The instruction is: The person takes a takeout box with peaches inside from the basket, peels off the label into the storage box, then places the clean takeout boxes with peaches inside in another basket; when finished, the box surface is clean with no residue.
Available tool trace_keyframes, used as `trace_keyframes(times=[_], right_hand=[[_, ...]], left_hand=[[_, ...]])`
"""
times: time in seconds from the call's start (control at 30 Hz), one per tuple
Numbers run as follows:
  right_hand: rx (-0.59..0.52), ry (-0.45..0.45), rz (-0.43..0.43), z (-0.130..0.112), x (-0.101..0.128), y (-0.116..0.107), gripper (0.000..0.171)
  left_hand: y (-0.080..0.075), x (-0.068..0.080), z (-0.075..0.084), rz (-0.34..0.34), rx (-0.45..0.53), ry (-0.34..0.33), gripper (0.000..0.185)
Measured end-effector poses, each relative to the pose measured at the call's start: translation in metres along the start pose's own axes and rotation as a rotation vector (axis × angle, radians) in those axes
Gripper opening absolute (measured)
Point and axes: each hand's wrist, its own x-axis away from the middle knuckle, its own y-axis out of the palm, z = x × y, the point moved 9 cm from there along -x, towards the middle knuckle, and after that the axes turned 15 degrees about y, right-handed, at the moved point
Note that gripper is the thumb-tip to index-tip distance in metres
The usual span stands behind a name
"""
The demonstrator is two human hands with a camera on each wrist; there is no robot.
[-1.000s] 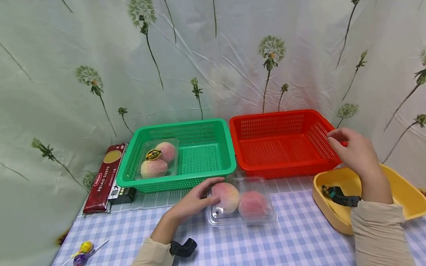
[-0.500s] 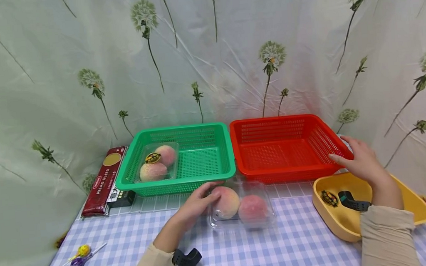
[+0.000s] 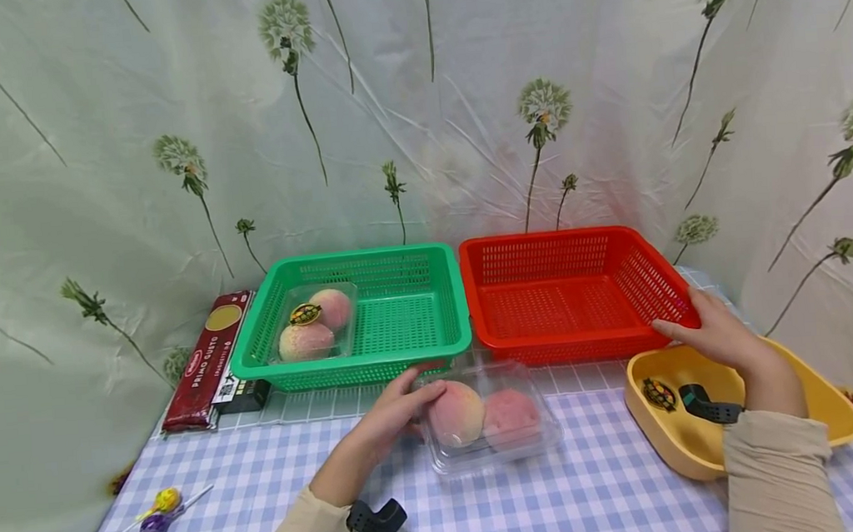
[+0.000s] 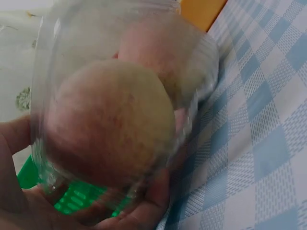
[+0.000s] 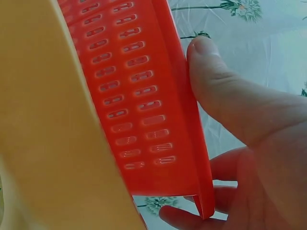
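1. The left hand holds the left end of a clear peach box, which is tilted on the checked table.
2. The right hand grips the front right corner of the red basket.
3. At 9 o'clock of the red basket stands the green basket.
4. At 5 o'clock of the red basket sits a yellow bowl.

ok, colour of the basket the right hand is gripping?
Red. The basket shows best in the head view, with the right hand on its near right corner.
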Motion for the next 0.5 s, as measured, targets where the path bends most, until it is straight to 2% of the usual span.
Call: trace_keyframes(times=[0.2,0.5], right_hand=[[-0.024,0.002,0.004,0.0001,0.0005,0.0007,0.096],[-0.037,0.021,-0.01,0.0015,0.0009,0.0025,0.099]], left_hand=[[0.0026,-0.0019,-0.0035,-0.033,0.051,-0.008,0.05],[0.003,-0.0024,-0.0034,-0.015,0.041,0.002,0.046]])
